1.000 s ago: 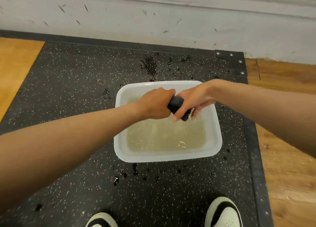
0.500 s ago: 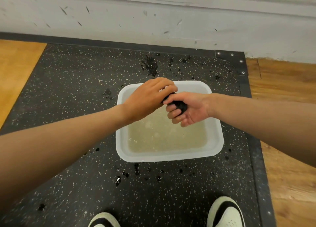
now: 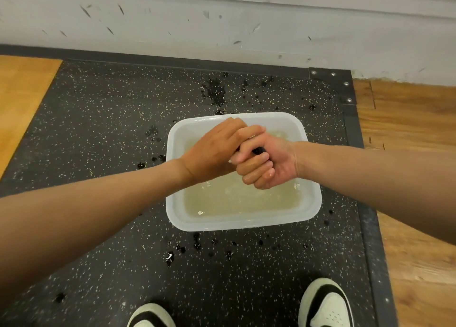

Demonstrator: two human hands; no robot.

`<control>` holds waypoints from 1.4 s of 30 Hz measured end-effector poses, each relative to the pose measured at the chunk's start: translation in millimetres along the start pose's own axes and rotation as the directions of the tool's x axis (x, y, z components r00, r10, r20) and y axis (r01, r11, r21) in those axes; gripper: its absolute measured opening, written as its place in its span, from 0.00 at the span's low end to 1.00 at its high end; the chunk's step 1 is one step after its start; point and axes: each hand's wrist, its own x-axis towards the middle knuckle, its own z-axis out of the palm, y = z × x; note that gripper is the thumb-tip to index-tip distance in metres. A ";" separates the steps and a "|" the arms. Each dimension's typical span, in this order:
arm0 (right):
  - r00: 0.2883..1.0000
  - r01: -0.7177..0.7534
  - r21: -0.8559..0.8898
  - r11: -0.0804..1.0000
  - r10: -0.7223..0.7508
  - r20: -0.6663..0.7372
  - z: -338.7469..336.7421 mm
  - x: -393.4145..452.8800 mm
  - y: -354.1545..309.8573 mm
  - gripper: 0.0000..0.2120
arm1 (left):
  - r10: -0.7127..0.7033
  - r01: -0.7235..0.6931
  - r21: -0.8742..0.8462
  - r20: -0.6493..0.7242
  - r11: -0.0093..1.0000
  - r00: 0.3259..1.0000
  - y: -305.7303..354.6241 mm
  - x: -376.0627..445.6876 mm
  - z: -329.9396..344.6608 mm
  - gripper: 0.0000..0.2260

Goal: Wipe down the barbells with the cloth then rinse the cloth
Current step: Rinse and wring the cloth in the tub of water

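Both hands meet over a white plastic tub (image 3: 243, 222) of cloudy, yellowish water, wringing a dark cloth (image 3: 258, 150) that is almost wholly hidden inside the grip. The right hand (image 3: 269, 162), palm turned up toward the camera, has its fingers (image 3: 256, 169) curled tight around the cloth, wet and shining, with only a small black patch of fabric showing between the thumb and the curled fingers. The left hand (image 3: 214, 154) lies knuckles-up just beside it, its fingers wrapped over the other end of the cloth and pressing against the right hand's thumb; how much cloth the left fingers enclose cannot be made out. The clasped hands hang above the far half of the tub, clear of the water surface, which ripples directly below the right hand's fingers. The tub sits on a black rubber mat (image 3: 103, 134) flecked with pale specks. Dark wet splashes (image 3: 214, 91) mark the mat beyond the fingers, toward a scuffed grey wall (image 3: 222, 18), and smaller droplets (image 3: 195, 246) dot it on the near side of the tub. Two black-and-white sneakers (image 3: 325, 304) stand at the near edge, below the hands, and wooden flooring (image 3: 414, 154) borders the mat outside each forearm.
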 end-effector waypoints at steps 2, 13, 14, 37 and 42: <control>0.999 -0.011 0.028 1.000 0.012 -0.041 4.1 6.1 2.7 0.20 | -0.075 0.076 -0.005 0.054 0.997 0.996 -1.7 1.3 -2.7 0.13; 0.820 -0.278 -0.302 0.912 0.062 -0.568 -6.0 25.7 -4.6 0.21 | -0.262 0.080 0.389 0.442 0.918 0.858 -22.7 -8.9 -2.9 0.10; 0.796 -0.317 -0.345 0.884 0.050 -0.603 -7.2 26.4 -8.4 0.21 | -0.332 0.103 0.448 0.468 0.888 0.819 -21.6 -5.5 -3.6 0.11; 0.815 -0.518 -0.391 -0.761 -0.577 0.044 -30.2 0.2 -13.6 0.08 | -0.073 0.958 0.063 0.994 -0.281 -0.087 8.0 30.3 23.2 0.22; 0.820 -0.424 -0.428 -0.798 -0.539 0.191 -42.4 -5.3 -15.2 0.13 | 0.019 0.793 -0.114 0.987 -0.599 0.157 25.7 20.8 25.4 0.17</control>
